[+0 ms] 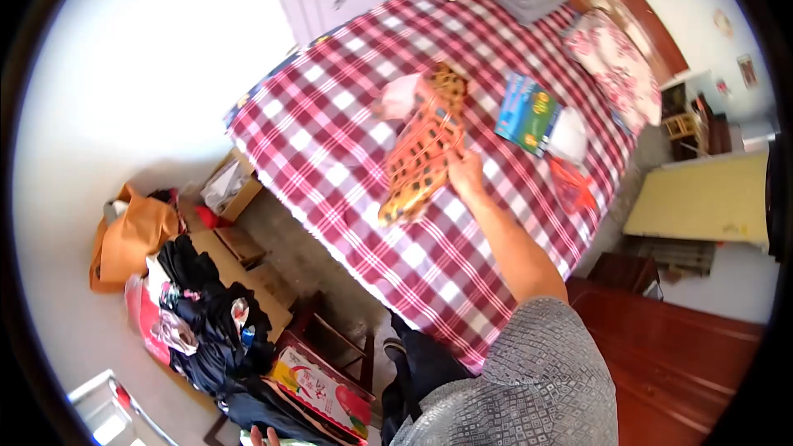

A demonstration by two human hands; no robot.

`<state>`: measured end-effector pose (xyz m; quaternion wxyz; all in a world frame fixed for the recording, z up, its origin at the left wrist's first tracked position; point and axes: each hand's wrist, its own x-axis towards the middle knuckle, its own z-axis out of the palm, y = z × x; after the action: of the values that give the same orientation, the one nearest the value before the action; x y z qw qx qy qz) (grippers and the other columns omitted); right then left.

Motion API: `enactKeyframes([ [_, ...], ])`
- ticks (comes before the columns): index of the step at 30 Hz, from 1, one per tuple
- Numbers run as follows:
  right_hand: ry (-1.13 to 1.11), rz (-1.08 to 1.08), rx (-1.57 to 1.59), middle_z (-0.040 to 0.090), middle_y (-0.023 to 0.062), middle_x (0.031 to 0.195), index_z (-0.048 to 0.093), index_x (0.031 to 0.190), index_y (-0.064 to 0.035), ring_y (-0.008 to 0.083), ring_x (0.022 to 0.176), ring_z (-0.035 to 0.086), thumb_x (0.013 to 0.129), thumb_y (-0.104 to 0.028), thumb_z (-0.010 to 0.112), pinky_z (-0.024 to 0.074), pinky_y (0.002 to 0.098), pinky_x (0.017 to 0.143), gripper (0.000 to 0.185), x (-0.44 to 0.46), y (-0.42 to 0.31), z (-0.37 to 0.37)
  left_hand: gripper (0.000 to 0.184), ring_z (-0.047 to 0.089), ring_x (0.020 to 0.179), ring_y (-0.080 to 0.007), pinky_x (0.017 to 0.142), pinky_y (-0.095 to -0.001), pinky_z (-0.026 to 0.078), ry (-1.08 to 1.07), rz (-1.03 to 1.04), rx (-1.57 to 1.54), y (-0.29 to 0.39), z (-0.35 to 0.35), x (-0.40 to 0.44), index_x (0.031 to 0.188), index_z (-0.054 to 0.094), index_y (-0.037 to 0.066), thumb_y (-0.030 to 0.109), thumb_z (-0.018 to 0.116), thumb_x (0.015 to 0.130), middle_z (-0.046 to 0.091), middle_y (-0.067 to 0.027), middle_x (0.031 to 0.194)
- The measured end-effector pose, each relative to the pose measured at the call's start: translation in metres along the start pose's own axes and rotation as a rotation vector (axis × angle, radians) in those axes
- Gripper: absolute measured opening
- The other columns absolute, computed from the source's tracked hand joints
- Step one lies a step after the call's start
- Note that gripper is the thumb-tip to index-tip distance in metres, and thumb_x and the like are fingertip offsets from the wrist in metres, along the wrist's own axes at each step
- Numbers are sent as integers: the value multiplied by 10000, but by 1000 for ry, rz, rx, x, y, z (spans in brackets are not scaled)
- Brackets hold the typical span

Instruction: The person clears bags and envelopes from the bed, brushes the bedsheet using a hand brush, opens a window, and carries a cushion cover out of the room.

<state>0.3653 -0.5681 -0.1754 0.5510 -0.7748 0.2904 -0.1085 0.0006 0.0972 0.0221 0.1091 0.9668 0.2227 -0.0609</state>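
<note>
An orange cloth with dark spots (420, 144) lies lengthwise on the bed, its ends in a yellow-brown leopard pattern. My right hand (467, 172) is closed on its right edge, the arm stretched out over the bed. Beside the cloth's upper left side is a pale pink cloth (400, 97). Only the fingertips of my left hand (265, 437) show, at the bottom edge near a dark garment; they are apart, and the palm is out of view.
A red-and-white checked sheet (330, 149) covers the bed. On it lie a blue-green packet (527, 113), a red plastic bag (572, 186) and a floral pillow (613, 66). Dark clothes (219, 314), an orange bag (136, 235) and a fruit-printed box (322, 392) stand left.
</note>
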Motion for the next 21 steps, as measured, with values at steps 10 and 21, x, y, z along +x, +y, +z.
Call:
enactKeyframes([
  [10,-151,129,193,673,3,879,697,1129,14,60,842,583,1003,-215,606,492,258,780,276,-266,-88,-146,559,467,1306,-356,1074,-473,443,-303,-138,-1056,-9,24,-9,1434,481,57,386,593,997,533,-152,1375],
  [21,195,173,-21,697,11,936,710,1049,33,79,810,590,990,-193,629,476,271,706,248,-500,-44,-340,433,577,1213,-285,1052,-369,431,-308,218,-657,27,20,-143,1221,591,-42,126,751,856,609,-180,1282],
])
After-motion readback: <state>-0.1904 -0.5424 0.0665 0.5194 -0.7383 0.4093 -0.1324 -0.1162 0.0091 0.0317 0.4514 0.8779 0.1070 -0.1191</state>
